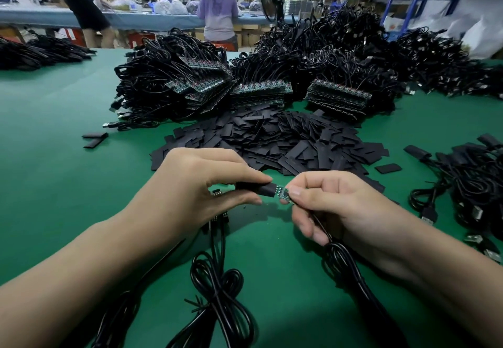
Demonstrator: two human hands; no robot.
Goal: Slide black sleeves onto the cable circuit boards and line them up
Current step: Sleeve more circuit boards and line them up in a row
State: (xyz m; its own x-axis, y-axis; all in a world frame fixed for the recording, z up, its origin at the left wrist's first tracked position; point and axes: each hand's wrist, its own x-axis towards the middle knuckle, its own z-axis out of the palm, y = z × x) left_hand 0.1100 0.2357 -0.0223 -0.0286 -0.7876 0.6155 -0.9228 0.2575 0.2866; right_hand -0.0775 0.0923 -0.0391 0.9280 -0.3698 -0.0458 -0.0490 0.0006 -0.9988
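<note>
My left hand (196, 187) pinches a black sleeve (255, 187) between thumb and fingers. My right hand (337, 206) pinches the small green circuit board (281, 193) of a black cable (345, 266), whose cord runs down under the palm. The sleeve's open end covers the left part of the board; the board's right part still shows between my fingertips. Both hands hover just above the green table (54, 173). A heap of loose black sleeves (272, 140) lies right behind my hands.
Bundled cables with bare boards (258, 91) are stacked behind the sleeve heap. Sleeved cables (473, 184) lie at the right. Coiled black cables (217, 287) lie under my wrists. Two stray sleeves (94, 139) lie at the left. People stand at a far bench.
</note>
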